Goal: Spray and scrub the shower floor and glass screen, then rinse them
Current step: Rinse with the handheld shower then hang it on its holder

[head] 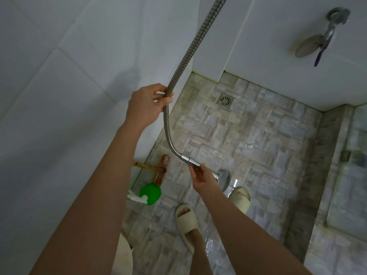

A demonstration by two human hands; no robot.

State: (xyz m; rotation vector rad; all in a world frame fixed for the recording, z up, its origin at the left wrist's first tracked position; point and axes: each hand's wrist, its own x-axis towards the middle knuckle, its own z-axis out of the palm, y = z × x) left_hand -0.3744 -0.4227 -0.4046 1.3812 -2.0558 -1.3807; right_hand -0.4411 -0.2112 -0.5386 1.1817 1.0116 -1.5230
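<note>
My left hand (146,104) grips the metal shower hose (187,54) partway along, near the white tiled wall. Below it my right hand (202,178) holds the chrome handle of the shower head (223,177), which points down at the floor by my feet. The stone-patterned shower floor (264,139) looks wet, with glints of water near my slippers. The glass screen (351,175) stands along the right edge. A wooden scrub brush (159,169) and a green spray bottle (150,193) lie on the floor against the left wall.
A square floor drain (226,100) sits near the far corner. A metal tap with a round disc (325,39) sticks out of the far wall. My two feet in cream slippers (187,221) stand on the near floor.
</note>
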